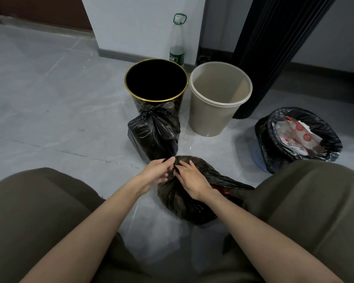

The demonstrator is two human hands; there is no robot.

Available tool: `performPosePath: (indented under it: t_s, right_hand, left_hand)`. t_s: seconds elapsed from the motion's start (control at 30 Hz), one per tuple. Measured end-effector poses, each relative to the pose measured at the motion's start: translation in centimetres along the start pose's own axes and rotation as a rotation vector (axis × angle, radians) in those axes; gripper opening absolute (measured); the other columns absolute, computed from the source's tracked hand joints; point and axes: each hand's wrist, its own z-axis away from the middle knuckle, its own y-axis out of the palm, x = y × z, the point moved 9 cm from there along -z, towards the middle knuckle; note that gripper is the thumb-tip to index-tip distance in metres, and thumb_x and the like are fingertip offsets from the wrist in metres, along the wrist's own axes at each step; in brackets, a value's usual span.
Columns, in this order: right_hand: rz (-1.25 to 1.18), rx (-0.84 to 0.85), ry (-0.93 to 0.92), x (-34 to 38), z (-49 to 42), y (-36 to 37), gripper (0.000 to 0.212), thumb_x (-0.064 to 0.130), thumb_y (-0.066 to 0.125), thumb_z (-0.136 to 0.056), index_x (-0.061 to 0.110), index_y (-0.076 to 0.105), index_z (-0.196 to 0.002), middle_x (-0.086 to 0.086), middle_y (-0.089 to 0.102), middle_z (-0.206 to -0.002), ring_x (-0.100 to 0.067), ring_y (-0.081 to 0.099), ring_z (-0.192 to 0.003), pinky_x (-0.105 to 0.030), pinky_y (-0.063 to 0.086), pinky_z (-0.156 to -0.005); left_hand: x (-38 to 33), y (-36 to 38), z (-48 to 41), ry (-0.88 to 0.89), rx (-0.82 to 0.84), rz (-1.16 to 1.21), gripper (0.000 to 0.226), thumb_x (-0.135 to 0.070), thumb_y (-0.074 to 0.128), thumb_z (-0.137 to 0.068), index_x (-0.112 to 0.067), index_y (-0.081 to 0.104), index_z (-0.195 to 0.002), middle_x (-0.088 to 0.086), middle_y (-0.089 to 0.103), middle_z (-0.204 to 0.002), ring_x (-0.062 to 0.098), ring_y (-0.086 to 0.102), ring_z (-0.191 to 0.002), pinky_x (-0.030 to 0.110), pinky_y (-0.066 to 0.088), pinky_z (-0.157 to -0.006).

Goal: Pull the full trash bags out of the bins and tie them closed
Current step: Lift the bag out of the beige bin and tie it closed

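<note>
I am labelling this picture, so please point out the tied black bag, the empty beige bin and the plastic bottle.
tied black bag (151, 137): head view, on its front side below the knot.
empty beige bin (209, 117): head view, on its outer wall.
plastic bottle (177, 37): head view, on its clear body.

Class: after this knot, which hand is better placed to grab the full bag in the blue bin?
Probably right: the blue bin with its full bag stands on that side, nearer the right hand; the left hand would cross the bag being tied.
</note>
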Motion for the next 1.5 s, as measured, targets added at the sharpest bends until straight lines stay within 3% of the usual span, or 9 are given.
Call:
performPosePath:
  t_s: [0.23, 0.43, 0.53, 0.7, 0.9, 1.03, 1.17, 1.3, 1.5]
  right_hand:
    - [0.019, 0.048, -0.034, 0.7, 0.3, 0.7, 0.042, 0.028, 0.026, -0.104, 0.016, 0.041, -0.141, -0.001, 0.046, -0.146, -0.016, 0.018, -0.146, -0.033, 0.000, -0.119]
    - [0.005, 0.027, 0.019, 0.0, 0.1, -0.1, 0.039, 0.025, 0.031, -0.104, 0.017, 0.045, -0.139, -0.002, 0.050, -0.142, -0.016, 0.023, -0.144, -0.033, 0.001, -0.119]
    - [-0.021, -0.006, 0.073, -0.9, 0.0, -0.6, 0.038, 0.024, 0.032, -0.103, 0.019, 0.047, -0.138, -0.003, 0.051, -0.140, -0.015, 0.025, -0.143, -0.032, 0.002, -0.119]
    - [-0.023, -0.014, 0.111, -1.1, 0.0, -0.9, 0.040, 0.028, 0.026, -0.104, 0.014, 0.048, -0.135, -0.005, 0.050, -0.140, -0.016, 0.025, -0.143, -0.034, 0.004, -0.120]
    - [-0.037, 0.028, 0.052, 0.1, 0.3, 0.3, 0.040, 0.029, 0.026, -0.104, 0.014, 0.052, -0.130, -0.002, 0.052, -0.139, -0.016, 0.024, -0.143, -0.032, 0.002, -0.118]
    - [-0.042, 0.040, 0.037, 0.4, 0.5, 0.1, 0.041, 0.032, 0.028, -0.104, 0.012, 0.050, -0.131, -0.001, 0.045, -0.145, -0.018, 0.022, -0.144, -0.034, 0.006, -0.119]
    - [-0.005, 0.058, 0.049, 0.0, 0.8, -0.4, 0.045, 0.038, 0.034, -0.101, 0.019, 0.042, -0.142, 0.002, 0.030, -0.155, -0.020, 0.016, -0.146, -0.041, 0.006, -0.119]
    - [0.035, 0.100, 0.074, -0.5, 1.7, -0.8, 0.058, 0.040, 0.050, -0.095, 0.028, 0.028, -0.148, 0.003, 0.019, -0.158, -0.021, 0.010, -0.148, -0.046, 0.003, -0.118]
    - [0.289, 0.221, 0.369, -5.0, 4.5, -2.2, 0.112, 0.048, 0.074, -0.073, 0.029, -0.003, -0.152, -0.002, -0.001, -0.160, -0.037, -0.001, -0.146, -0.062, 0.004, -0.114]
  left_hand:
    - [0.1, -0.2, -0.6, 0.045, 0.021, 0.234, 0.025, -0.043, 0.051, -0.093, -0.029, 0.070, -0.102, -0.012, 0.062, -0.102, 0.004, 0.053, -0.096, 0.023, 0.042, -0.090]
    - [-2.0, -3.3, -0.4, 0.347, -0.250, -1.126, 0.027, -0.028, 0.049, -0.095, -0.012, 0.065, -0.110, 0.004, 0.061, -0.119, 0.027, 0.056, -0.112, 0.038, 0.048, -0.088]
    - [-3.7, -3.1, 0.8, 0.393, -0.301, -1.426, 0.026, -0.037, 0.049, -0.094, -0.016, 0.065, -0.099, 0.007, 0.064, -0.103, 0.026, 0.056, -0.106, 0.035, 0.046, -0.077]
    - [-6.1, -1.2, 1.1, 0.441, -0.024, -0.743, 0.037, -0.031, 0.055, -0.093, -0.014, 0.070, -0.064, -0.013, 0.051, -0.043, -0.002, 0.047, -0.045, 0.013, 0.033, -0.053]
    - [-2.9, -0.9, -0.1, 0.141, -0.013, 0.268, 0.029, -0.036, 0.046, -0.097, -0.022, 0.060, -0.076, -0.010, 0.061, -0.104, 0.007, 0.051, -0.106, 0.029, 0.035, -0.101]
    - [-2.1, -0.8, -0.9, 0.108, -0.012, 0.665, 0.031, -0.033, 0.038, -0.100, -0.018, 0.051, -0.075, -0.005, 0.063, -0.079, 0.012, 0.062, -0.084, 0.024, 0.046, -0.077]
    - [-1.7, -0.8, -1.2, 0.174, -0.084, 0.541, 0.031, -0.036, 0.041, -0.098, -0.016, 0.052, -0.077, -0.009, 0.035, -0.051, 0.004, 0.036, -0.048, 0.022, 0.044, -0.069]
    - [-3.1, -0.7, -0.6, 0.304, -0.188, 0.302, 0.033, -0.038, 0.043, -0.098, -0.019, 0.061, -0.078, -0.009, 0.036, -0.059, 0.005, 0.031, -0.055, 0.019, 0.028, -0.055]
    - [-3.4, -0.7, -0.6, 0.333, -0.224, 0.157, 0.030, -0.035, 0.045, -0.097, -0.019, 0.070, -0.096, -0.010, 0.056, -0.077, 0.002, 0.049, -0.073, 0.012, 0.042, -0.066]
